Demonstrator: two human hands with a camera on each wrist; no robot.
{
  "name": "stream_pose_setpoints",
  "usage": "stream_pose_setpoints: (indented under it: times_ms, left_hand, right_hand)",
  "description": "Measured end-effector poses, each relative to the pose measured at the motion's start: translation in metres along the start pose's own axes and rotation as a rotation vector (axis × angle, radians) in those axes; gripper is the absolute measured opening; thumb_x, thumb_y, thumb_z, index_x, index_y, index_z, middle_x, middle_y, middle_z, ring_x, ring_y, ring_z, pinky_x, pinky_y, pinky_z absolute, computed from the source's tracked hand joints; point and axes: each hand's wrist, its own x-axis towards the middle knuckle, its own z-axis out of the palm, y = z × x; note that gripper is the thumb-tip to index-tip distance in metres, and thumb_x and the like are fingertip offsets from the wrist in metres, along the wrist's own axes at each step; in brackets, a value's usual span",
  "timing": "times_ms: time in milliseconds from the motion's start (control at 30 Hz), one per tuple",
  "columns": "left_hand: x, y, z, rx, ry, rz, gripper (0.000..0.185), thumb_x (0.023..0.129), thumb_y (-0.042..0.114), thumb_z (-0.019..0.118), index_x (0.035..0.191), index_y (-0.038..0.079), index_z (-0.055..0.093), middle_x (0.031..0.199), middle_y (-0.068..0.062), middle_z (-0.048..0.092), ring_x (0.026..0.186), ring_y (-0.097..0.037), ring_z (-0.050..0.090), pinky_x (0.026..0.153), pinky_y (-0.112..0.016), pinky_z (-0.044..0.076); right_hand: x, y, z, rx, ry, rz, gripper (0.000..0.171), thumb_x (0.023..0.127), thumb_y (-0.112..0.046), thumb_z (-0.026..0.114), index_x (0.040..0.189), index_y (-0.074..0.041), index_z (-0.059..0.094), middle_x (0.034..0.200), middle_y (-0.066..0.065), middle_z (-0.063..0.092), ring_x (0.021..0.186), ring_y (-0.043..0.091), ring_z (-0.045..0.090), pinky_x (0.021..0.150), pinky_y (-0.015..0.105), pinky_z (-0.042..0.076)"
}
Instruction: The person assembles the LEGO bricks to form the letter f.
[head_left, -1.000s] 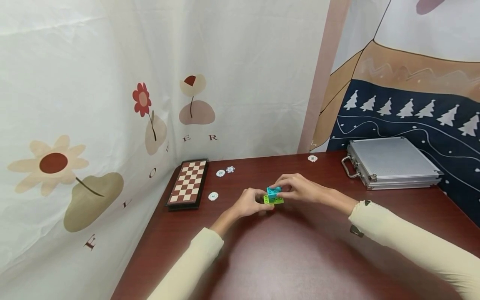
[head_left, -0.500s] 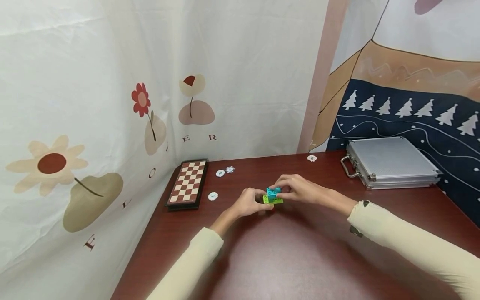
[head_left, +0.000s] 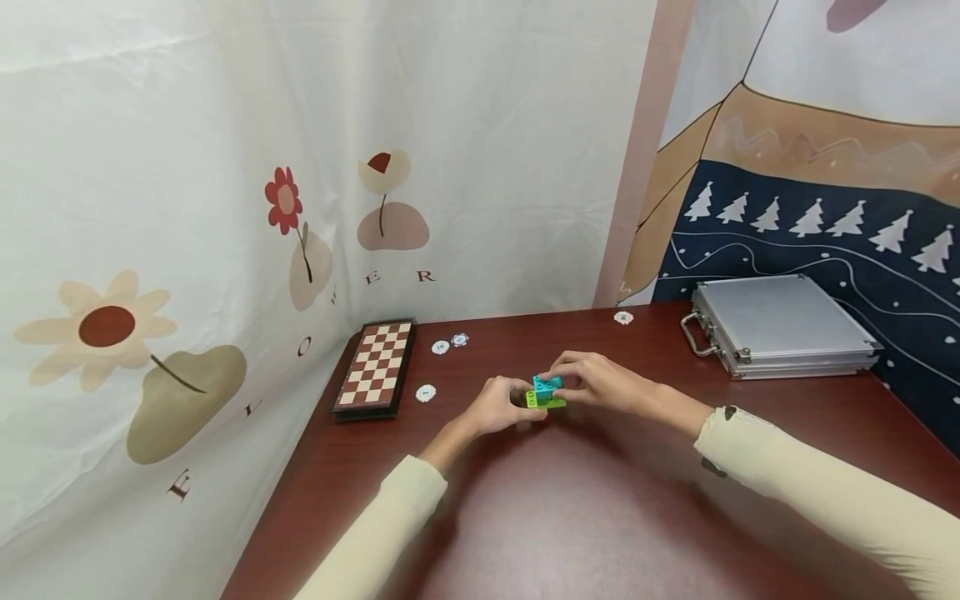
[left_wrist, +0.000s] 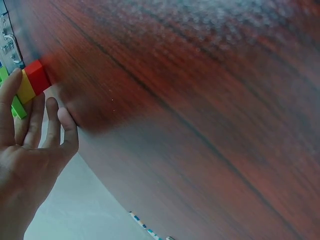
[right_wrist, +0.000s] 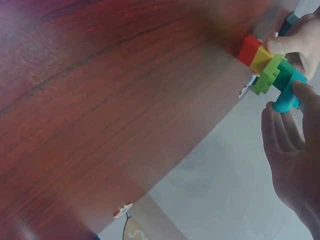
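Head view: my left hand [head_left: 495,406] grips the base of the block stack [head_left: 546,393] standing on the table [head_left: 600,517]; my right hand [head_left: 600,379] pinches the blue block [head_left: 547,383] on top. Off-centre pressure could tip the stack.

Left wrist view: my fingers [left_wrist: 35,120] curl against the red block [left_wrist: 37,76] and yellow block [left_wrist: 25,87].

Right wrist view: fingertips [right_wrist: 305,95] close round the blue block, palm facing the stack, studs possibly misaligned

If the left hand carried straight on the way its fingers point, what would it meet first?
Its fingers already touch the block stack it grips. Just beyond, the left hand would likely meet the right hand on the far side, though depth is uncertain.
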Motion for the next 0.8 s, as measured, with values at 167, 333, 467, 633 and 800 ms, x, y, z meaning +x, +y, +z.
stream_pose_setpoints:
  times_ms: [167,333,467,633,800]
  left_hand:
    - [0.0,0.0,0.001,0.004,0.0,-0.001,0.044,0.086,0.035,0.087,0.117,0.007,0.076,0.084,0.007,0.075,0.069,-0.005,0.067,0.071,-0.023,0.054]
    - [0.0,0.0,0.002,0.001,0.0,0.006,0.043,0.087,0.033,0.086,0.119,0.007,0.075,0.084,0.006,0.074,0.068,-0.006,0.067,0.069,-0.023,0.054]
    - [-0.002,0.001,0.004,-0.004,-0.008,0.006,0.044,0.089,0.033,0.085,0.122,0.007,0.072,0.085,0.005,0.073,0.068,-0.008,0.066,0.067,-0.024,0.053]
    - [-0.005,0.004,0.001,-0.005,-0.011,0.006,0.051,0.089,0.034,0.084,0.129,0.006,0.068,0.092,0.004,0.073,0.077,-0.007,0.066,0.073,-0.025,0.053]
    - [-0.005,0.008,-0.005,-0.032,0.003,0.02,0.053,0.09,0.034,0.083,0.133,0.007,0.066,0.107,0.0,0.075,0.094,-0.01,0.07,0.085,-0.031,0.057]
  right_hand:
    - [-0.001,0.002,0.002,0.017,0.024,-0.014,0.038,0.092,-0.012,0.081,0.129,-0.011,0.074,0.114,0.001,0.067,0.1,0.014,0.068,0.081,0.034,0.061]
    - [-0.004,0.004,0.004,0.002,0.036,-0.012,0.039,0.092,-0.014,0.081,0.13,-0.014,0.073,0.116,-0.001,0.066,0.101,0.011,0.067,0.081,0.03,0.06]
    - [-0.007,0.006,0.007,0.015,0.051,-0.022,0.039,0.093,-0.012,0.08,0.131,-0.014,0.071,0.119,0.0,0.064,0.104,0.012,0.065,0.082,0.032,0.06]
    - [-0.007,0.005,0.009,0.018,0.073,-0.038,0.038,0.094,-0.012,0.079,0.131,-0.014,0.069,0.12,0.0,0.063,0.103,0.012,0.065,0.083,0.034,0.06]
    - [-0.007,0.006,0.012,0.001,0.086,-0.015,0.036,0.097,-0.014,0.076,0.131,-0.014,0.068,0.119,0.001,0.061,0.098,0.011,0.065,0.084,0.03,0.059]
